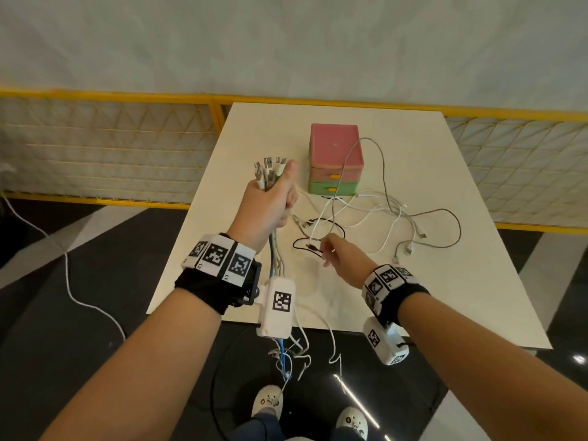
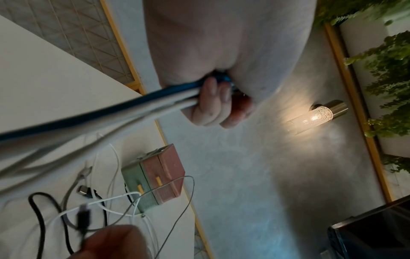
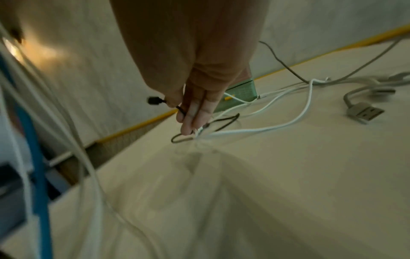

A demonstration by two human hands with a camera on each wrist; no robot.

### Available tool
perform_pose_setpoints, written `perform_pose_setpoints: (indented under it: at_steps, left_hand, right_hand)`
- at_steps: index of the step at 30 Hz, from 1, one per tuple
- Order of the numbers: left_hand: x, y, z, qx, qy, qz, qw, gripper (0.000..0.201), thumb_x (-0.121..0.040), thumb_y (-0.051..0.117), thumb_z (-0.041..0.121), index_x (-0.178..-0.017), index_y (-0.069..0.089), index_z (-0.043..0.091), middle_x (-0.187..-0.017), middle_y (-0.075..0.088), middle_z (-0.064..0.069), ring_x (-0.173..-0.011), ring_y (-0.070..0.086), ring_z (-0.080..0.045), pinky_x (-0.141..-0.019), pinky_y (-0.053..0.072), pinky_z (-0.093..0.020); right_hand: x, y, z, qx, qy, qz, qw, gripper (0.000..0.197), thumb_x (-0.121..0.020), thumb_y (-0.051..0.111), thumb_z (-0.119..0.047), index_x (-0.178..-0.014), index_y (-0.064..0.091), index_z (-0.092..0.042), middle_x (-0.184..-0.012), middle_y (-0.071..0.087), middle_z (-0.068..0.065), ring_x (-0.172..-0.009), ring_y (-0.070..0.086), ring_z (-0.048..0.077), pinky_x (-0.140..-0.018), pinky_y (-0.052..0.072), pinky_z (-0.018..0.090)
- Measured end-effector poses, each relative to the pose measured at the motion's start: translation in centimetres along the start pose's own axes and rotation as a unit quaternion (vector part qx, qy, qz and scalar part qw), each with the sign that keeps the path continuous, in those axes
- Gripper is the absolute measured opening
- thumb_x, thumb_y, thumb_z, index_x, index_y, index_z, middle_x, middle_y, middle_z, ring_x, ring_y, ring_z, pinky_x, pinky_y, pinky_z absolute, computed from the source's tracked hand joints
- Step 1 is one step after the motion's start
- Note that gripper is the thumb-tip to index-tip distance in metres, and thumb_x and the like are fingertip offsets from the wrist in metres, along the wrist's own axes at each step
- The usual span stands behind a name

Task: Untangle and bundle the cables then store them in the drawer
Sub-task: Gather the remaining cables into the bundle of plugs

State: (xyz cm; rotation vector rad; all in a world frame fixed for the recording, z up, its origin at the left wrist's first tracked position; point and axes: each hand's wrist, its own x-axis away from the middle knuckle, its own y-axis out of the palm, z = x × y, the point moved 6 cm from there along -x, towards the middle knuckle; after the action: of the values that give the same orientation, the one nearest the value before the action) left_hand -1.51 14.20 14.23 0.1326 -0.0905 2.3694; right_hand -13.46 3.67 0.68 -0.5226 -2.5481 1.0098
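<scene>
My left hand is raised over the table's left edge and grips a bundle of white and blue cables, plug ends sticking up; the loose ends hang down past the table edge. In the left wrist view the fingers curl round that bundle. My right hand pinches a thin black cable near its plug, just above the table. More white and grey cables lie tangled in front of the small drawer box, pink on top, green below, drawers closed.
The white table ends close to my body and on the left. A yellow-framed mesh fence runs behind it. A white cord trails over the dark floor at left. A wall lamp glows in the left wrist view.
</scene>
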Motion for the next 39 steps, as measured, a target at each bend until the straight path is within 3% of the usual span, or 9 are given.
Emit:
perform_pose_setpoints:
  at_steps: [7,11,13,17,23,28,33,37,39]
  left_hand:
    - [-0.4,0.8,-1.4,0.009,-0.017,-0.014,1.0,0.031,-0.101,0.047,0.04,-0.092,0.071,0.022,-0.051,0.039,0.005,-0.039,0.026,-0.007,-0.038,0.02,-0.019]
    - [0.3,3.2,-2.2,-0.023,-0.051,-0.07,0.996,0.031,-0.097,0.054,0.042,-0.074,0.063,0.023,-0.049,0.036,0.007,-0.04,0.028,-0.007,-0.039,0.023,-0.019]
    - [0.4,3.9,-1.8,-0.073,-0.018,-0.073,0.995,0.035,-0.093,0.063,0.035,-0.065,0.061,0.015,-0.041,0.038,0.011,-0.035,0.032,-0.005,-0.042,0.027,-0.02]
    - [0.5,3.6,0.3,-0.039,0.076,-0.019,0.996,0.021,-0.095,0.062,0.025,-0.093,0.075,0.01,-0.037,0.039,0.013,-0.037,0.034,-0.003,-0.043,0.029,-0.017]
    - [0.2,4.3,2.8,-0.04,0.144,-0.049,0.988,0.047,-0.103,0.043,0.033,-0.071,0.052,-0.001,-0.047,0.038,0.008,-0.039,0.033,-0.006,-0.047,0.03,-0.022]
    - [-0.2,4.1,5.3,0.043,0.175,-0.03,0.983,0.035,-0.104,0.041,0.029,-0.072,0.046,0.017,-0.051,0.039,0.011,-0.055,0.053,-0.011,-0.072,0.052,-0.042]
    - [0.4,3.4,7.7,0.096,0.213,-0.049,0.971,0.035,-0.106,0.035,0.026,-0.072,0.044,0.021,-0.052,0.029,0.012,-0.041,0.024,-0.007,-0.043,0.026,-0.022]
    - [1.0,2.0,10.1,0.137,0.255,-0.055,0.955,0.034,-0.105,0.034,0.029,-0.074,0.044,0.023,-0.056,0.021,0.005,-0.039,0.021,-0.008,-0.042,0.024,-0.019]
    - [1.3,1.6,11.0,0.156,0.271,-0.064,0.948,0.031,-0.105,0.033,0.029,-0.077,0.044,0.02,-0.058,0.016,0.0,-0.038,0.019,-0.008,-0.043,0.023,-0.019]
  right_hand:
    - [1.7,-4.9,-3.4,-0.296,-0.008,0.154,0.943,0.015,-0.094,0.051,-0.003,-0.096,0.063,0.004,-0.073,0.062,0.004,-0.053,0.061,0.008,-0.061,0.053,0.021]
    - [2.9,-6.4,-5.9,-0.359,-0.047,0.174,0.916,0.011,-0.095,0.051,-0.006,-0.098,0.061,-0.001,-0.076,0.058,0.007,-0.048,0.056,0.013,-0.055,0.051,0.023]
    - [3.2,-6.8,-6.9,-0.361,-0.07,0.165,0.915,0.011,-0.096,0.05,-0.007,-0.094,0.06,-0.008,-0.077,0.057,0.005,-0.049,0.058,0.015,-0.055,0.051,0.023]
    - [3.4,-6.9,-7.3,-0.357,-0.063,0.126,0.923,0.018,-0.098,0.046,-0.011,-0.084,0.058,-0.011,-0.076,0.056,0.002,-0.055,0.066,0.018,-0.057,0.054,0.028]
    - [3.4,-7.5,-8.8,-0.337,-0.127,0.089,0.929,0.023,-0.1,0.04,-0.011,-0.083,0.055,-0.011,-0.076,0.056,0.003,-0.08,0.069,0.012,-0.075,0.057,0.032]
    - [1.5,-8.3,-8.1,-0.295,-0.142,0.062,0.943,0.024,-0.101,0.038,-0.011,-0.084,0.054,-0.012,-0.077,0.054,-0.002,-0.096,0.066,0.004,-0.089,0.054,0.03]
    - [-1.0,-9.3,-6.2,-0.183,-0.125,0.06,0.973,0.03,-0.1,0.042,-0.024,-0.076,0.06,-0.027,-0.083,0.063,-0.004,-0.104,0.064,0.028,-0.097,0.049,0.04]
    - [-1.5,-10.4,-4.9,-0.085,-0.115,0.068,0.987,0.03,-0.099,0.043,-0.016,-0.074,0.058,-0.02,-0.073,0.056,-0.008,-0.074,0.055,0.001,-0.078,0.041,0.024]
    - [-1.7,-10.9,-3.8,-0.071,-0.102,0.078,0.989,0.03,-0.098,0.044,-0.018,-0.072,0.057,-0.022,-0.072,0.057,-0.01,-0.074,0.052,0.006,-0.081,0.044,0.031]
